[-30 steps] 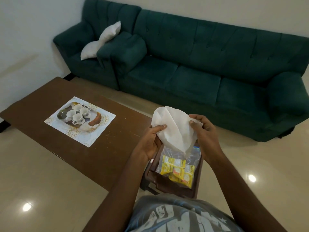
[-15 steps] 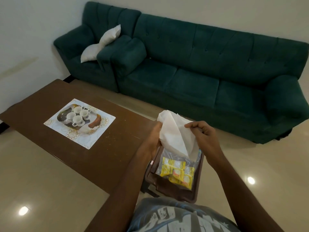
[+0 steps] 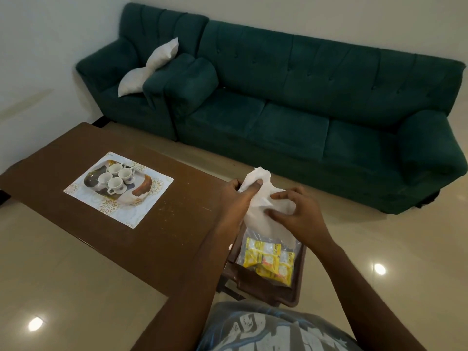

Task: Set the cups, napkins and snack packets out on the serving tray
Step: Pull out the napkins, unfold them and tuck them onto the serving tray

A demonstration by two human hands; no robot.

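A white paper napkin [image 3: 260, 211] hangs between both hands, in the air above a brown stool [image 3: 266, 285]. My left hand [image 3: 236, 198] grips its upper corner with thumb over the paper. My right hand [image 3: 296, 216] pinches the napkin's right side with curled fingers. Below the napkin, a clear plastic bag of yellow snack packets [image 3: 269, 259] lies on the stool. On the brown table [image 3: 157, 239] to the left, a patterned serving tray [image 3: 141, 206] holds several white cups [image 3: 116, 177].
A dark green sofa [image 3: 304, 115] runs along the far wall, with a matching armchair [image 3: 131, 79] and a white cushion [image 3: 149, 69] at its left. Glossy beige floor tiles surround the table and stool. My patterned shirt fills the bottom edge.
The napkin, spread wide between my hands a second ago, is now gathered and lower. My right hand moved down and left onto its side; my left hand's grip shifted to the top corner.
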